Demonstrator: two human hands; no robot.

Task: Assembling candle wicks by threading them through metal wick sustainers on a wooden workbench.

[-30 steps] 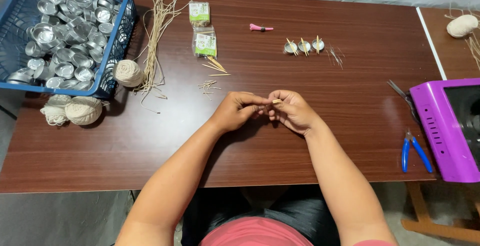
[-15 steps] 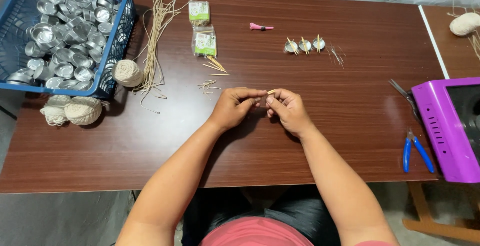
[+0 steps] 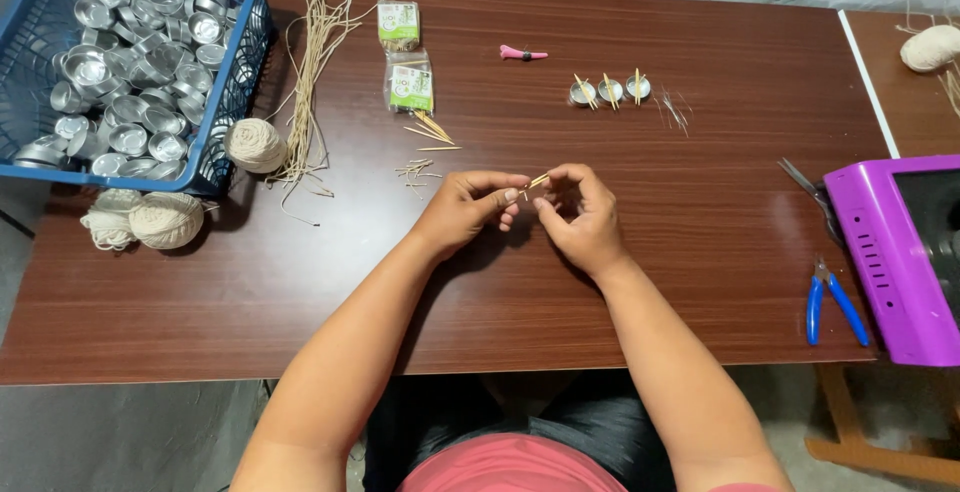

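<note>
- The left hand (image 3: 468, 210) and the right hand (image 3: 583, 214) meet over the middle of the dark brown wooden table (image 3: 300, 282), fingertips pinching together on a short thin pale wooden stick (image 3: 537, 182) held between them, just above the tabletop.
- Compared with a second ago, the hands sit a little nearer to the person and the stick now shows more clearly between the fingers — so the grip seems to have been adjusted, not released.
- Nothing else has moved: three small round metal cups with sticks standing in them (image 3: 609, 90) lie beyond the hands, as before.
- To the left are a blue plastic basket full of empty silver cups (image 3: 120, 72), loose straw-coloured fibre strands (image 3: 315, 72) and cream balls of twine (image 3: 255, 144).
- At the right lie blue-handled pliers (image 3: 835, 302) beside a purple plastic machine (image 3: 895, 262) — both untouched.
</note>
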